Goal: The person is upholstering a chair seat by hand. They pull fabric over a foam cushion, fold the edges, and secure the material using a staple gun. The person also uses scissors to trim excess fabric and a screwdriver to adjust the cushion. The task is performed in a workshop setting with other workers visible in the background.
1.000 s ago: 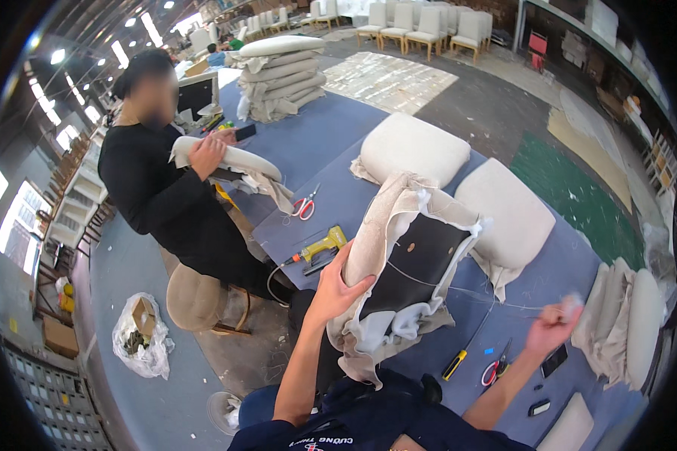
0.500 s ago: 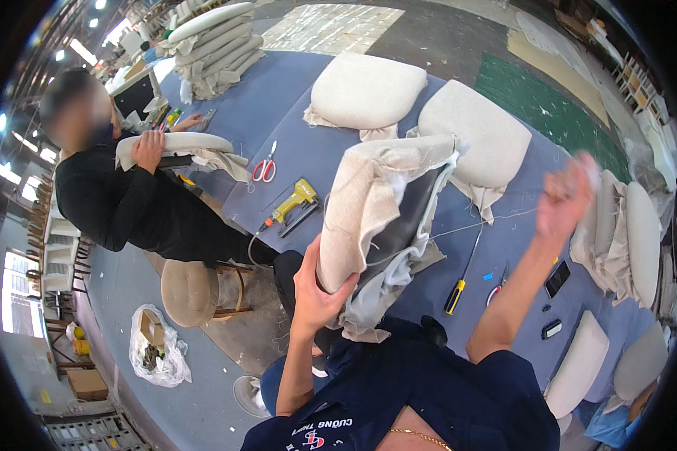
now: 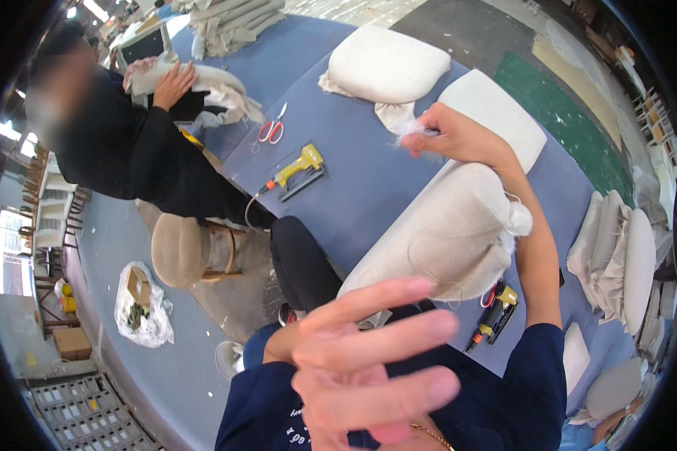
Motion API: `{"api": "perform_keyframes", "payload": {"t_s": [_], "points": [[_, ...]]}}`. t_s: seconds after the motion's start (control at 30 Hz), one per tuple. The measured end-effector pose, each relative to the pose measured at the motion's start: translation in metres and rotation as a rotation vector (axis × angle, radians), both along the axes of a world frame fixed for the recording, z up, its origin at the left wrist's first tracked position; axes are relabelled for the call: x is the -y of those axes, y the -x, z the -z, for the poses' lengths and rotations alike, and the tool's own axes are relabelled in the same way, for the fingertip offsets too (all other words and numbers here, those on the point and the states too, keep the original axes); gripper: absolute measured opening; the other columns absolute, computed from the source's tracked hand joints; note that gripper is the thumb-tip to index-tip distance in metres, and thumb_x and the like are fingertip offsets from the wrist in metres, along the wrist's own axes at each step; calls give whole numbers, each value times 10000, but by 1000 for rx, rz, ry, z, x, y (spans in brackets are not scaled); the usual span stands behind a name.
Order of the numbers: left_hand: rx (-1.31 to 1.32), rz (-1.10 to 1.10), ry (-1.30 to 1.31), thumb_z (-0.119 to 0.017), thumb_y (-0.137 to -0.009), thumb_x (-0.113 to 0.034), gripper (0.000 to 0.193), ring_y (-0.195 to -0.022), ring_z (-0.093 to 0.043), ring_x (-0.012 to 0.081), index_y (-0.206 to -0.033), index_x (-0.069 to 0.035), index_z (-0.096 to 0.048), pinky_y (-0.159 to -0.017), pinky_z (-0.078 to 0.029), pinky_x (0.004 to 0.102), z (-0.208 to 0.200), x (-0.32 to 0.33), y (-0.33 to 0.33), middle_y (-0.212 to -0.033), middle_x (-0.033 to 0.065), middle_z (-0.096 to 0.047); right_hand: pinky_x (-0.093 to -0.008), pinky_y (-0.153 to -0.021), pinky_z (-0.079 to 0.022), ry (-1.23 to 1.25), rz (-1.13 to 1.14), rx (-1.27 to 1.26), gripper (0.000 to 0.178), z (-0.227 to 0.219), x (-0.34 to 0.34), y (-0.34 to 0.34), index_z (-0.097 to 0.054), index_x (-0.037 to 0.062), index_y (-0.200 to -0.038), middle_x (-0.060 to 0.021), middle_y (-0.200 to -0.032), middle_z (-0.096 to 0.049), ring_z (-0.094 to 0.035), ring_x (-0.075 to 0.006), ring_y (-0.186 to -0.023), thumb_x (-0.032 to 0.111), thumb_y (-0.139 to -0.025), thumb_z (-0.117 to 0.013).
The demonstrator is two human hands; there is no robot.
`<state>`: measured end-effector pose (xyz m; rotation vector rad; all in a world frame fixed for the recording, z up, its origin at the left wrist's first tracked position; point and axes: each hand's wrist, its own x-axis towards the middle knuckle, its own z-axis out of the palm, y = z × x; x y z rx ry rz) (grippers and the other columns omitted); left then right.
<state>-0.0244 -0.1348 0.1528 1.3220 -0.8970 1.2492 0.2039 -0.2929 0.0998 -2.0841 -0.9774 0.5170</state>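
Close to the camera, my left hand is raised with its fingers spread, holding nothing. My right hand is closed on a tuft of white wadding, above the table and beyond a beige fabric-covered seat cushion. That cushion stands tilted in front of me, its loosely gathered fabric end toward the right; a thread lies in a curve across it. What supports it underneath is hidden. My right forearm passes along its right side. Beside that arm lies a yellow and black staple gun, with a red-handled tool partly covered next to it.
On the blue-grey table lie a yellow staple gun with a hose, red-handled scissors and two cushions. More cushions stand at right. A co-worker handles a cushion at left, near a stool.
My left hand has let go of the cushion and come up toward the camera. My right hand has moved left, over the table. The cushion has turned and leans to the right.
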Motion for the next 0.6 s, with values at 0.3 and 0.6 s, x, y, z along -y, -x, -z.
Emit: {"api": "perform_keyframes", "payload": {"t_s": [0.3, 0.6], "points": [[15, 565, 221, -613, -961, -269, 288, -756, -697, 363, -1238, -225, -553, -699, -608, 486, 14, 23, -9, -1104, 167, -696, -310, -552, -363, 18, 40, -24, 384, 6, 6, 22, -718, 19, -742, -25, -602, -590, -459, -98, -584, 364, -909, -736], [-167, 345, 410, -561, -1011, -171, 391, -661, -675, 342, -1397, -159, -502, -600, -596, 461, 0, 43, 3, -969, 143, -682, -271, -572, -353, -41, 43, -98, 427, 1, -2, 25, -688, 32, -704, 19, -599, -558, -458, -76, -606, 411, -880, -778]]}}
